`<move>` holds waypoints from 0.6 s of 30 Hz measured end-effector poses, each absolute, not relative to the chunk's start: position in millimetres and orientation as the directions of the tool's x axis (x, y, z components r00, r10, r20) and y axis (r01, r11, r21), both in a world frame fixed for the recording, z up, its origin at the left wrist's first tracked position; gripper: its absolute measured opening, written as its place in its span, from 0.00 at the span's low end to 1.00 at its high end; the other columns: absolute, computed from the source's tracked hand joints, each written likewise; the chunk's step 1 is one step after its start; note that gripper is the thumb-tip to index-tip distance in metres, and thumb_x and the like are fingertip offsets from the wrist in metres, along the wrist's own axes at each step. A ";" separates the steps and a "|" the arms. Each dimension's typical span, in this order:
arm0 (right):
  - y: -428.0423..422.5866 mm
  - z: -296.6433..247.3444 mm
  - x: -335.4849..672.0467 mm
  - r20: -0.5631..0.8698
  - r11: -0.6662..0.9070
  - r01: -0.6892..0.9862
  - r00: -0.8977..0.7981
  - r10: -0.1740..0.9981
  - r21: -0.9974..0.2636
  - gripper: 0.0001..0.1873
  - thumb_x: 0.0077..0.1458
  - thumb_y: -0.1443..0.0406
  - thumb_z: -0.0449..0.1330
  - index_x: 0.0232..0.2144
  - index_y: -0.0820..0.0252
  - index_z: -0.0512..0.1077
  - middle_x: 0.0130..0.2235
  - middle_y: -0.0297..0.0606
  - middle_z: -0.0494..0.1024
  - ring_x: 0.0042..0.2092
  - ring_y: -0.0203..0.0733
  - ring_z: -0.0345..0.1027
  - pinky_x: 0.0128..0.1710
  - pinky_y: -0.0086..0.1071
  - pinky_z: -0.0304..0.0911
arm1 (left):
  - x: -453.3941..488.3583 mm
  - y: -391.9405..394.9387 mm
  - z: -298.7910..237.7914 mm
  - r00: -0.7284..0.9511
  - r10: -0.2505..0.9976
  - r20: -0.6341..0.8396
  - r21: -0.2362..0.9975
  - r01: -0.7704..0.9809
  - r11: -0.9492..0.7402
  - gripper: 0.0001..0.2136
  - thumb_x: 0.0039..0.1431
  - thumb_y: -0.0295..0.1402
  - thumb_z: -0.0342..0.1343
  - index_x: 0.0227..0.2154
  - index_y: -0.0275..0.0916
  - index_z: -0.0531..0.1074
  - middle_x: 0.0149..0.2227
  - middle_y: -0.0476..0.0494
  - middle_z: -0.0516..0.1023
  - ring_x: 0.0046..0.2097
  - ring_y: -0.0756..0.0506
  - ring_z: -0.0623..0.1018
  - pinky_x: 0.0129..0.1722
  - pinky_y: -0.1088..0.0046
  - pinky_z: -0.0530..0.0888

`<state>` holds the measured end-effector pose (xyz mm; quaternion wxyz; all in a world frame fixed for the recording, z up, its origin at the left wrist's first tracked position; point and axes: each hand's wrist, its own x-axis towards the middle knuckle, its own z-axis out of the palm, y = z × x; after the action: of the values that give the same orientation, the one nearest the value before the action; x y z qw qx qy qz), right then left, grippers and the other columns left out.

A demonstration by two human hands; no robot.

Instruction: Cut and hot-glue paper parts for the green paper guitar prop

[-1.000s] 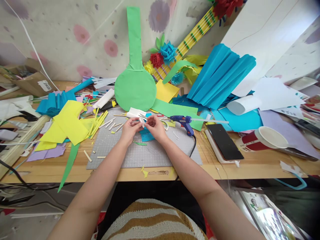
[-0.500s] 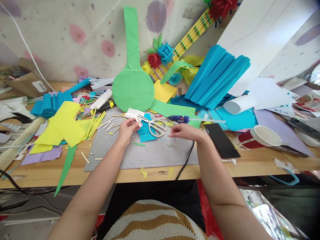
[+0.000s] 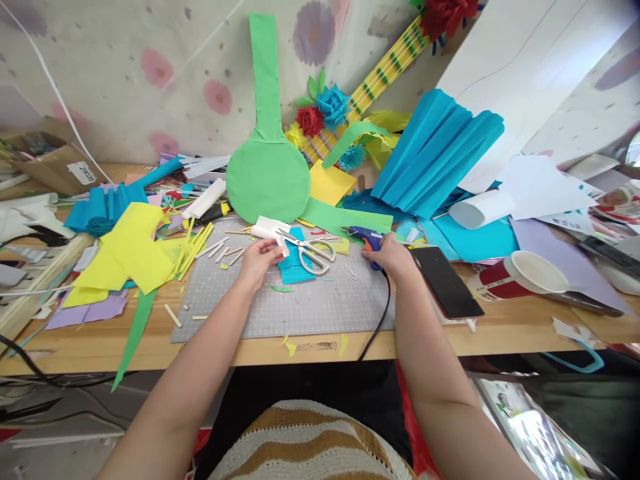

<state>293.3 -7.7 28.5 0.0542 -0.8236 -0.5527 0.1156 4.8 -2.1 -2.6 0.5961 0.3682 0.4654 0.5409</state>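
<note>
My left hand (image 3: 257, 259) pinches a small white paper piece (image 3: 283, 248) over the grey cutting mat (image 3: 280, 303). Just beyond it lie white-handled scissors (image 3: 311, 250) on a blue paper scrap (image 3: 293, 270), and a rolled white paper (image 3: 270, 228). My right hand (image 3: 391, 257) is closed round the handle of the blue glue gun (image 3: 364, 235) at the mat's right edge. The gun's black cord (image 3: 376, 320) runs down off the table's front edge.
A black phone (image 3: 445, 280) and a red-and-white paper cup (image 3: 520, 277) lie to the right. A green paper paddle shape (image 3: 267, 173), a blue pleated fan (image 3: 437, 153), yellow paper (image 3: 130, 250) and several paper sticks (image 3: 220, 250) crowd the wooden table (image 3: 500, 333).
My right hand left the white piece, moved right across the mat and closed on the glue gun. The scissors came into view. My left hand stayed holding the piece.
</note>
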 end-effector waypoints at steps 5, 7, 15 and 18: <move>-12.5 25.4 294.0 0.046 -0.435 0.819 0.485 0.873 -0.373 0.21 0.42 0.60 0.56 0.39 0.62 0.57 0.37 0.46 0.71 0.37 0.47 0.66 0.32 0.35 0.56 | 3.8 -1.0 -4.4 -0.014 0.987 -0.159 0.944 -0.295 0.148 0.18 0.34 0.32 0.66 0.31 0.33 0.72 0.26 0.46 0.76 0.28 0.49 0.76 0.37 0.66 0.74; -13.6 30.3 293.4 0.166 -0.407 0.785 0.530 0.831 -0.466 0.21 0.41 0.61 0.56 0.39 0.61 0.58 0.38 0.44 0.70 0.38 0.46 0.65 0.33 0.35 0.57 | 3.8 -0.8 -4.6 -0.016 0.987 -0.163 0.944 -0.295 0.151 0.17 0.34 0.32 0.66 0.31 0.33 0.72 0.26 0.46 0.76 0.28 0.49 0.76 0.37 0.66 0.74; -5.0 32.6 290.0 -0.156 -0.246 0.403 0.244 0.957 -0.881 0.09 0.36 0.64 0.57 0.24 0.59 0.60 0.20 0.32 0.65 0.23 0.35 0.59 0.23 0.31 0.57 | 3.2 -2.5 -2.9 -0.016 0.987 -0.160 0.940 -0.306 0.147 0.17 0.33 0.33 0.66 0.30 0.33 0.72 0.26 0.46 0.76 0.28 0.50 0.76 0.37 0.66 0.74; -9.1 34.5 293.9 -0.229 -0.270 0.345 0.154 0.961 -0.899 0.10 0.34 0.66 0.58 0.21 0.58 0.58 0.17 0.31 0.64 0.21 0.33 0.57 0.20 0.29 0.55 | 3.6 -3.3 -1.5 -0.022 0.987 -0.157 0.943 -0.300 0.144 0.17 0.33 0.34 0.66 0.29 0.34 0.72 0.25 0.47 0.76 0.29 0.50 0.75 0.37 0.66 0.74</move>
<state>293.9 -9.1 34.5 0.3573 -0.6704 -0.4872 0.4307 3.6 -3.3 -1.5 0.5948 0.3680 0.4669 0.5411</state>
